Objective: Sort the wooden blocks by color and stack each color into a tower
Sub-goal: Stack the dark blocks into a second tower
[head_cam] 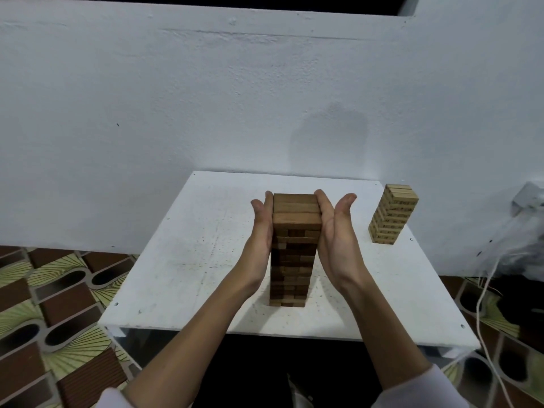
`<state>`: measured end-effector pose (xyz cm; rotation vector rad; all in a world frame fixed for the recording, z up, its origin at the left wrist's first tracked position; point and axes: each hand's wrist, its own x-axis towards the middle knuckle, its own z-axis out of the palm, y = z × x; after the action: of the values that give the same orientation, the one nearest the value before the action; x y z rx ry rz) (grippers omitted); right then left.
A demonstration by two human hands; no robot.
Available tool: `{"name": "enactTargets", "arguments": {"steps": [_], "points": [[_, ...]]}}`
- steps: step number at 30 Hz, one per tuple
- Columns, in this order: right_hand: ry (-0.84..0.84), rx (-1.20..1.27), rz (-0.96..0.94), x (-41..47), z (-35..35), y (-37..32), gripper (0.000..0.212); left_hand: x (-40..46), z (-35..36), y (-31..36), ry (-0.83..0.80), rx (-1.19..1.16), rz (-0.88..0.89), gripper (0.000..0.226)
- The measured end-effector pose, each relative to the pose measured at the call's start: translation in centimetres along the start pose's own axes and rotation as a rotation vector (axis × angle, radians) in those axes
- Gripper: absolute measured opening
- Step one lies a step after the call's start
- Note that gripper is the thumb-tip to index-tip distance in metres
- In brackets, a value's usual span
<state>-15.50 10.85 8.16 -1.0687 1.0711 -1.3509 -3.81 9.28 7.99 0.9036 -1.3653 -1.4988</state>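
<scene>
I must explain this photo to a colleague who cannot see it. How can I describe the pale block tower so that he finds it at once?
Start at the white table against the white wall. Two block towers stand on it; the pale tower stands alone near the far right corner. Unlike the taller dark brown tower in the middle, it is light tan and no hand touches it.

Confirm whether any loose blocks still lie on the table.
No: the table bears only the dark tower and the light tower.
</scene>
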Motion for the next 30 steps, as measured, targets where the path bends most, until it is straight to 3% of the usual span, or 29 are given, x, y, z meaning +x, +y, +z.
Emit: {"name": "enactTargets", "arguments": {"steps": [2, 6, 8, 10, 12, 15, 18, 21, 24, 30], "points": [[0.001, -0.011, 0.002, 0.1, 0.0, 0.1, 0.099, -0.2, 0.2, 0.4, 0.004, 0.012, -0.002, 0.055], [-0.001, -0.015, 0.009, 0.3, -0.3, 0.4, 0.105, 0.0, -0.1, 0.0, -0.013, 0.016, -0.046, 0.084], [-0.019, -0.033, 0.003, 0.2, -0.3, 0.2, 0.102, 0.0, -0.2, -0.1, -0.006, 0.020, -0.048, 0.075], [-0.032, -0.045, -0.015, 0.2, -0.4, 0.2, 0.085, -0.2, -0.1, 0.2, -0.005, 0.039, -0.040, 0.050], [-0.045, -0.043, -0.032, 0.3, -0.7, 0.3, 0.065, -0.1, -0.4, -0.1, -0.011, 0.086, -0.014, 0.059], [-0.029, -0.092, -0.053, 0.2, -1.4, 0.6, 0.084, 0.0, -0.7, -0.4, -0.003, 0.069, -0.006, 0.082], [-0.054, -0.124, -0.054, 0.1, -1.8, 1.2, 0.093, 0.1, -0.7, -0.5, -0.021, -0.048, -0.008, 0.072], [-0.076, -0.145, -0.040, 0.1, -1.6, 1.6, 0.095, -0.1, -0.5, -0.6, -0.014, -0.039, 0.017, 0.048], [-0.087, -0.152, -0.064, 0.1, -1.6, 1.9, 0.092, 0.1, -0.7, -1.1, -0.021, 0.004, 0.034, 0.059], [-0.059, -0.133, -0.111, 0.1, -1.6, 1.9, 0.084, 0.4, -0.6, -1.5, -0.025, 0.054, 0.035, 0.054]]}}
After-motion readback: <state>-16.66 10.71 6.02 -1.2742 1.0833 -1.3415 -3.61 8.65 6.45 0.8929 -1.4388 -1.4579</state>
